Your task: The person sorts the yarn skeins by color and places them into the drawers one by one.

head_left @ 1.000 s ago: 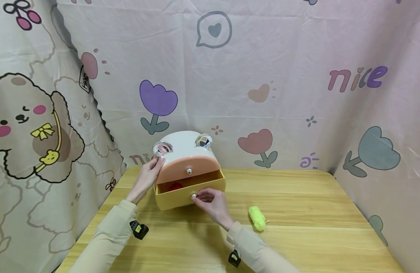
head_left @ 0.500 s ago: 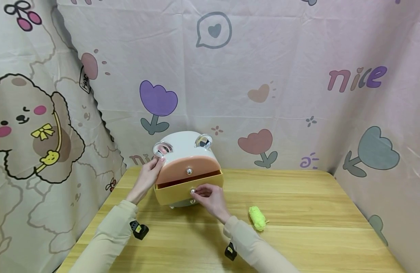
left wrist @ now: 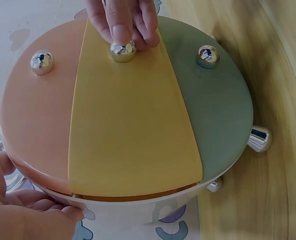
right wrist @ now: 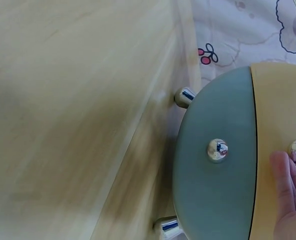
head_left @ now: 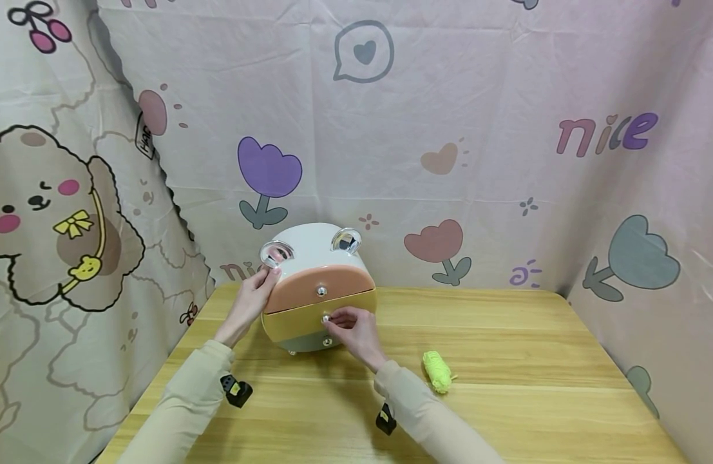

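Note:
A small round-bodied chest of drawers (head_left: 310, 238) stands on the table, with a white top and two silver ring-shaped eyes. My left hand (head_left: 248, 304) grips its left side, thumb near the left eye. My right hand (head_left: 357, 333) pinches the silver knob (left wrist: 122, 52) of the yellow middle drawer (left wrist: 130, 130). In the left wrist view, this drawer is almost flush, with a thin gap along its side edge. The orange top drawer (left wrist: 40, 120) and the green bottom drawer (left wrist: 215, 105) sit flush. The inside of the yellow drawer is hidden.
A bundle of neon yellow yarn (head_left: 437, 372) lies on the wooden table (head_left: 530, 361), right of my right forearm. A printed cloth (head_left: 489, 77) hangs behind the table and along its sides. Short silver feet (right wrist: 184, 97) hold up the chest.
The yellow drawer has slid inward from well pulled out to nearly flush, and its red content is now hidden. My right hand moved forward with the knob; the left hand stayed put.

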`<control>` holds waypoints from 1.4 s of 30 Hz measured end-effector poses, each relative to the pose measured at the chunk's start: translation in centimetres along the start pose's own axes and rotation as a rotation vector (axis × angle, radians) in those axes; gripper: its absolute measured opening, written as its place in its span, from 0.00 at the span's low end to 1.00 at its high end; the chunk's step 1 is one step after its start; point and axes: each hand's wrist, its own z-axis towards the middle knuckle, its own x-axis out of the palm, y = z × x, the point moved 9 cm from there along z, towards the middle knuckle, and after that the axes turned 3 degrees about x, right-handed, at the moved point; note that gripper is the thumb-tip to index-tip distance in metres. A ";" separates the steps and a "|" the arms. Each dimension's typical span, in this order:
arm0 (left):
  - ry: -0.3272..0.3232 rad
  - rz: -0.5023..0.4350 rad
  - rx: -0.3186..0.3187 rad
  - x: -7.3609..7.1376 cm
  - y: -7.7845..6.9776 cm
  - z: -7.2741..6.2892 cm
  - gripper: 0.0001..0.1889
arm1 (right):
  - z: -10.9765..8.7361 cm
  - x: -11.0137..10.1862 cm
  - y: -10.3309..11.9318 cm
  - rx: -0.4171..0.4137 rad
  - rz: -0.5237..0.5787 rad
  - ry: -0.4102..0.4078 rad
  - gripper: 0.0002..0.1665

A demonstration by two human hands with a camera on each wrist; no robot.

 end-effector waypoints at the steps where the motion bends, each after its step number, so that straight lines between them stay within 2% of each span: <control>1: 0.000 -0.004 0.000 0.0 0.0 0.0 0.32 | 0.1 0.0 0.1 -0.002 -0.002 0.001 0.09; 17: -0.019 -0.005 -0.004 -0.2 -0.2 0.0 0.30 | 0.4 0.1 -0.1 -0.006 -0.010 -0.012 0.08; 22: -0.007 -0.004 -0.013 -0.1 -0.1 -0.1 0.31 | 0.3 0.1 -0.2 -0.001 -0.011 -0.018 0.08; 32: 0.000 -0.023 -0.013 -0.1 -0.1 -0.1 0.32 | -0.1 -0.3 -1.7 0.038 0.043 -0.037 0.11; 42: 0.005 -0.015 -0.012 -0.1 0.0 -0.1 0.32 | -1.1 -0.3 -3.4 0.069 0.017 -0.025 0.12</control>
